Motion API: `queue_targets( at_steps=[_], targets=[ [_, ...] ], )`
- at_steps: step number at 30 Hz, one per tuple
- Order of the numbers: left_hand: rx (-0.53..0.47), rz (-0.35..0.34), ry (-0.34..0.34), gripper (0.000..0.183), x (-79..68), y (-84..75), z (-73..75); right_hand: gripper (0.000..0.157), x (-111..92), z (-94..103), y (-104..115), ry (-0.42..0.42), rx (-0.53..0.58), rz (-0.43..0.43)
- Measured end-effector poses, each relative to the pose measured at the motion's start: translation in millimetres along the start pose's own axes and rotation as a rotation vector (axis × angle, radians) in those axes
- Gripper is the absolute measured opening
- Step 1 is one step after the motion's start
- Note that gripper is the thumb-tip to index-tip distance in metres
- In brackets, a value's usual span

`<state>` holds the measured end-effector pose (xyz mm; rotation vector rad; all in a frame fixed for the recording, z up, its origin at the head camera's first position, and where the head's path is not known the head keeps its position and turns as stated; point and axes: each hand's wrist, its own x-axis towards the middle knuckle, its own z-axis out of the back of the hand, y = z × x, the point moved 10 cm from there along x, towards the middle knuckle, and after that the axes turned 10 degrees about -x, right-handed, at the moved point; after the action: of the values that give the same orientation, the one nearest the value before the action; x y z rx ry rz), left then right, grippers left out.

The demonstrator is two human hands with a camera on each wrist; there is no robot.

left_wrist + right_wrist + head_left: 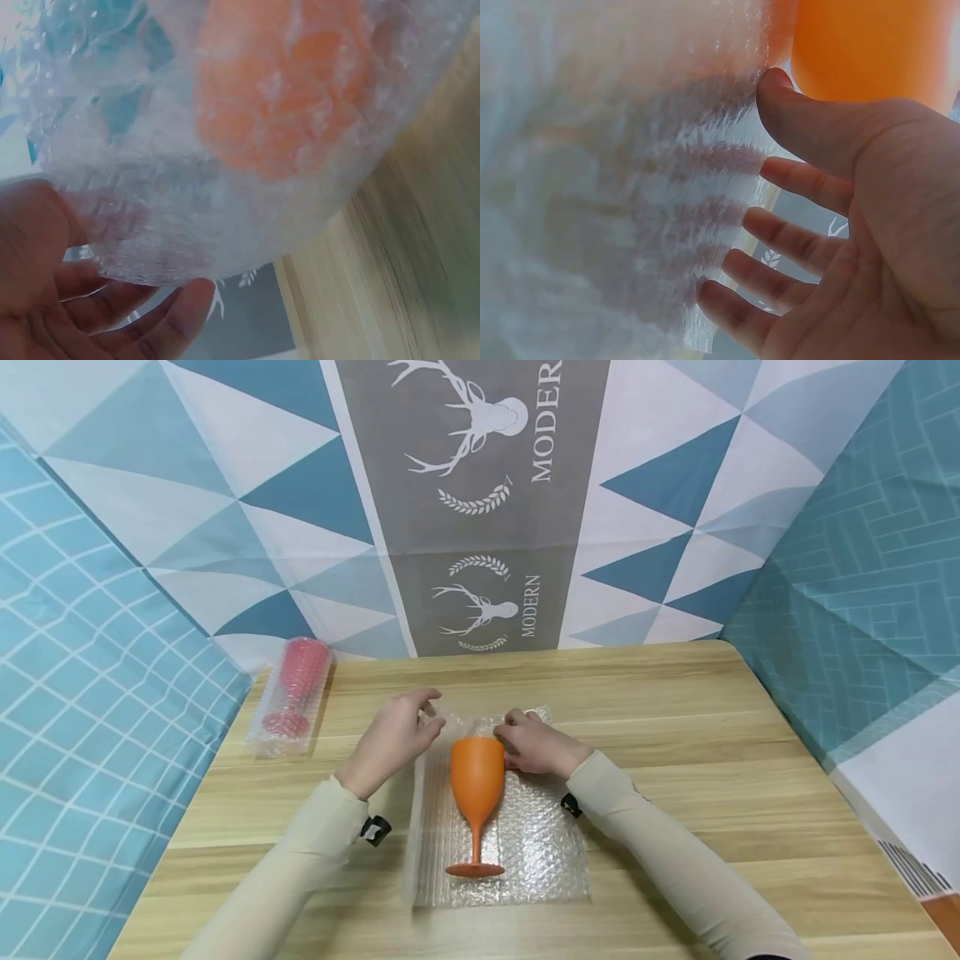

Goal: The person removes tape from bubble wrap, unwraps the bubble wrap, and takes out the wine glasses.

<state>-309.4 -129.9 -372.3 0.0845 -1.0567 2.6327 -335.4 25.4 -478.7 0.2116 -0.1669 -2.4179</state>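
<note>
An orange goblet (477, 781) lies on its side on a sheet of bubble wrap (536, 843), its bowl toward the back and its foot toward the front. My left hand (397, 735) grips the sheet's raised left part near the far corner; in the left wrist view the thumb and fingers are either side of the wrap's edge (172, 247), and the goblet shows blurred through it. Beside the goblet's rim, my right hand (538, 745) holds the far part of the wrap. In the right wrist view, its fingers (799, 236) pass partly behind the film.
A pink goblet wrapped in bubble wrap (300, 681) lies at the table's back left corner. The wooden table (675, 735) meets a patterned backdrop (480, 543) behind it, with blue tiled cloth (97, 693) along the left side.
</note>
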Motion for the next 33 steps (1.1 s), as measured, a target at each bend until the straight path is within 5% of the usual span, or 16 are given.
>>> queue_targets(
  at_steps=[21, 33],
  targets=[
    [0.092, 0.017, -0.091, 0.014, -24.5, 59.3, 50.2, 0.049, 0.9, -1.9, -2.1, 0.005, 0.011, 0.002],
    [0.083, 0.088, -0.053, 0.015, -27.2, 104.2, 45.7, 0.056, -0.4, 0.4, -2.1, 0.02, 0.047, -0.012]
  ],
)
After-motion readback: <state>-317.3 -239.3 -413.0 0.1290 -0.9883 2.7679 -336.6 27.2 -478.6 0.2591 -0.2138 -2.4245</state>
